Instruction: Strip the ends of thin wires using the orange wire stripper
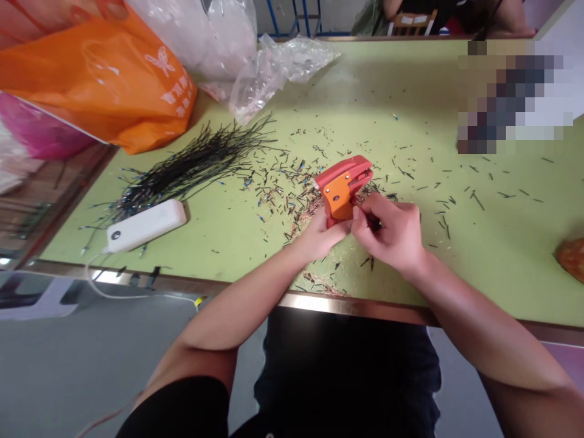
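An orange and red wire stripper (340, 188) stands tilted over the table, with my left hand (320, 233) wrapped round its lower part. My right hand (391, 230) is closed in a pinch against the right side of the tool; whatever its fingertips hold is hidden. Beneath and around both hands lie scattered black offcuts (301, 204) and fine copper strands (323, 283). To the left rests a bundle of thin black wires (191, 158), several with blue ends.
A white power bank (146, 226) with a cable lies by the wire bundle. An orange bag (114, 79) and clear plastic bags (274, 67) stand at the back left. The metal table edge (328, 302) runs before my body. Another person's arm (513, 15) shows beyond the table.
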Available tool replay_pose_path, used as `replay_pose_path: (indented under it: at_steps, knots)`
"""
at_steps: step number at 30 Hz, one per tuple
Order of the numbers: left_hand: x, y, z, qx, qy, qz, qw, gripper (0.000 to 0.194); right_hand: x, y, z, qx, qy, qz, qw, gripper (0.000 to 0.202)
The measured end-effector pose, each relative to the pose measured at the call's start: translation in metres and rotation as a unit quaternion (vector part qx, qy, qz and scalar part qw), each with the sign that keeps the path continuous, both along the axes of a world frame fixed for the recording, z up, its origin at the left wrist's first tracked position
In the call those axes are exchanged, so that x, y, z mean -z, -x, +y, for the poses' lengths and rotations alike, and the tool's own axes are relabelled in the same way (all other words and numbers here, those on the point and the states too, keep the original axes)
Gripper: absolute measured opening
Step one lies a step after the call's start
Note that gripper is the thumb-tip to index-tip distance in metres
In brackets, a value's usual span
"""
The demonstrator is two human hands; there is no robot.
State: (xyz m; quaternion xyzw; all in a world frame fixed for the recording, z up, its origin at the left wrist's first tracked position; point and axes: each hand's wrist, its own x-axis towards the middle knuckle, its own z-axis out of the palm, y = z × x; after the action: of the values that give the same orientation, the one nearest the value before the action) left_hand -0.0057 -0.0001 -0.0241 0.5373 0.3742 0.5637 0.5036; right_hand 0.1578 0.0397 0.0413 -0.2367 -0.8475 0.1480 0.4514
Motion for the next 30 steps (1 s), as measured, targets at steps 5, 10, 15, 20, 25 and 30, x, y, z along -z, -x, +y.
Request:
replay_pose_path:
  at_steps: [5,10,15,20,25,30]
  knots:
    - [-0.003,-0.001,-0.001,-0.002,-0.002,-0.036,0.999,0.035,-0.001,0.001,-0.002,-0.007,-0.002,0.001,1.0,0.028]
    - [-0.007,-0.002,-0.002,-0.054,0.016,-0.036,0.998,0.044,-0.002,0.002,-0.004,-0.024,0.005,0.012,1.0,0.028]
    - [-0.013,-0.003,-0.002,-0.057,0.011,-0.005,0.998,0.05,-0.002,0.003,-0.005,-0.026,0.025,0.011,0.999,0.029]
    - [-0.016,-0.004,-0.002,-0.06,0.011,0.01,0.998,0.055,-0.002,0.003,-0.005,-0.031,0.025,0.017,0.999,0.028]
    - [-0.013,-0.004,-0.003,-0.074,0.004,0.009,0.997,0.054,-0.001,0.003,-0.004,-0.043,0.018,0.028,0.999,0.028]
    - [-0.014,-0.005,-0.002,-0.081,0.004,0.007,0.997,0.048,-0.001,0.003,-0.005,-0.037,0.029,0.02,0.999,0.028]
